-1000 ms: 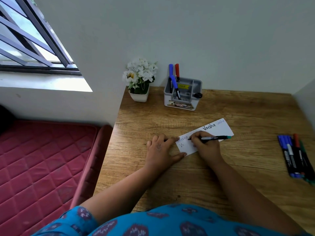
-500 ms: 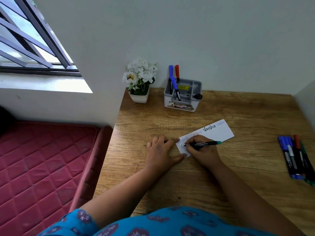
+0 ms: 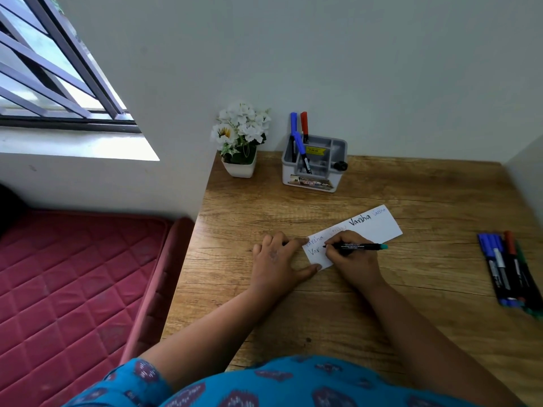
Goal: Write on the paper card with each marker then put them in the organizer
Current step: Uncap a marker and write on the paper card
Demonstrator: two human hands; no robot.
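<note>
A white paper card point(image 3: 382, 227) lies slanted on the wooden desk point(image 3: 323, 304), with several written words on it. My right hand point(image 3: 349, 259) grips a black marker with a teal end point(image 3: 363, 246), its tip touching the card's lower left part. My left hand point(image 3: 276, 262) lies flat, fingers spread, pinning the card's left end. The grey organizer point(image 3: 316, 168) stands at the back of the desk and holds two blue markers and a red one. Several more markers point(image 3: 508, 268) lie in a row at the desk's right edge.
A white pot of white flowers point(image 3: 241, 139) stands left of the organizer, at the desk's back left corner. Walls close the desk at the back and right. A red quilted mattress point(image 3: 73, 274) lies below the desk's left edge, under a barred window point(image 3: 44, 69).
The marker tip has moved a little to the right along the lower line, and another letter has appeared there. My left hand has stayed on the card.
</note>
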